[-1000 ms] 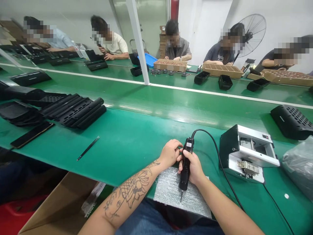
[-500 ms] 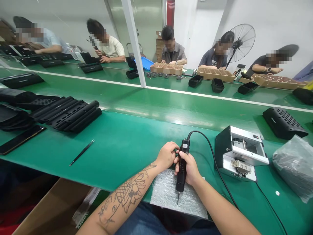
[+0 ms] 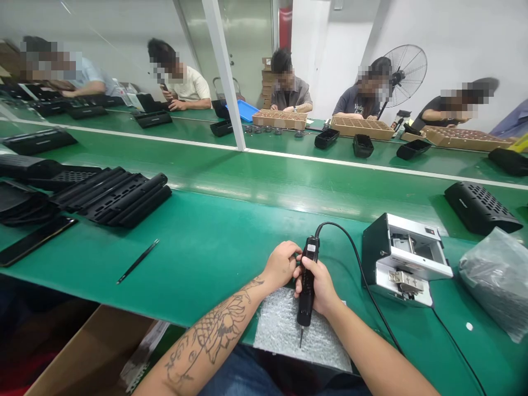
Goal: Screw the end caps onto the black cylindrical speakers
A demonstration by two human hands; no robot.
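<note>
My right hand [image 3: 322, 283] is wrapped around a black electric screwdriver [image 3: 306, 297], thumb along its body. The tool's bit points down toward me, over a foam-like grey-white bubble-wrap pad [image 3: 278, 324]. A black cord runs from the tool's upper end. Close against the tool's left side is my left hand [image 3: 282, 261], fingers curled and meeting the right fingers. Its fingertips are partly hidden, so what they hold, if anything, cannot be made out. To the right stands a white-and-black screw feeder machine [image 3: 408, 264].
Black tweezers [image 3: 138, 261] and a phone-like dark slab [image 3: 37, 242] lie to the left, near stacked black plastic housings [image 3: 124, 198]. At right are a clear plastic bag [image 3: 495, 280] and a perforated black housing [image 3: 480, 206]. Several co-workers sit across the green bench [image 3: 206, 231].
The view has shifted slightly, so the scene sits a little lower. Both hands and the screwdriver keep nearly the same pose.
</note>
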